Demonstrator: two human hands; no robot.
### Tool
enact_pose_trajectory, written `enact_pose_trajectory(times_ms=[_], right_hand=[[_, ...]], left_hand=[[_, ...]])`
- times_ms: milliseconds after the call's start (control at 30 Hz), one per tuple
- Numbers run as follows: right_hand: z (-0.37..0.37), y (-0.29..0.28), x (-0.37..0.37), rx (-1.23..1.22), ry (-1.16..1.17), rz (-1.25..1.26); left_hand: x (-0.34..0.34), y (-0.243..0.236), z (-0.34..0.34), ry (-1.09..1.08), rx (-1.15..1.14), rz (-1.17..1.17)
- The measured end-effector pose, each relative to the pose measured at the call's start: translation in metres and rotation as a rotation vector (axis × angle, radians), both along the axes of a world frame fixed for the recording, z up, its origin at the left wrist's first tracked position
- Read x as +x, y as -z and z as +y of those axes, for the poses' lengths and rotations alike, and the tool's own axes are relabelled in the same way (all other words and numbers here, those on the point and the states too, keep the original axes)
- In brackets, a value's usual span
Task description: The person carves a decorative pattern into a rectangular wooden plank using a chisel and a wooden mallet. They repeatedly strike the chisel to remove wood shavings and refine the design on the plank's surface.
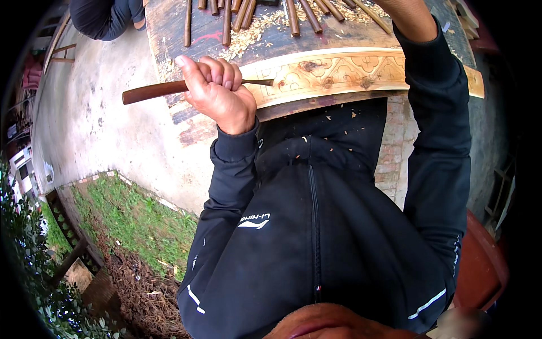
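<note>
Chisel at eleven o'clock is gripped by left hand above the carved board at one o'clock, which right sleeve partly hides, right hand I cannot tell, while tool handles and shavings lie at twelve.

Brown handles crowd the far bench; room opens over the carved board between the tool's blade and right sleeve.
</note>
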State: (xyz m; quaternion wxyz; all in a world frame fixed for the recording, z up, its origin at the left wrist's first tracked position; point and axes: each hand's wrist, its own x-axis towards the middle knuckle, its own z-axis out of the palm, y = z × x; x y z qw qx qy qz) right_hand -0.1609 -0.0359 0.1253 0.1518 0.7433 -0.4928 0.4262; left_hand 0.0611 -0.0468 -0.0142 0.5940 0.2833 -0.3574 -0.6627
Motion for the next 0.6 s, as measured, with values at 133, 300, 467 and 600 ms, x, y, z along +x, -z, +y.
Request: enact_pose_trajectory(times_ms=[133,300,467,600], right_hand=[[0.000,-0.002,0.007,0.085,0.095,0.079],[-0.012,0.010,0.016,-0.022,0.033,0.111],[-0.019,0.009,0.026,-0.059,-0.033,0.145],[-0.021,0.008,0.038,0.029,-0.023,0.133]], left_hand=[[0.004,0.007,0.001,-0.029,0.075,0.058],[0.007,0.015,0.001,-0.020,0.111,0.116],[0.010,0.022,-0.001,-0.018,0.112,0.109],[0.014,0.027,-0.002,-0.038,0.128,0.139]])
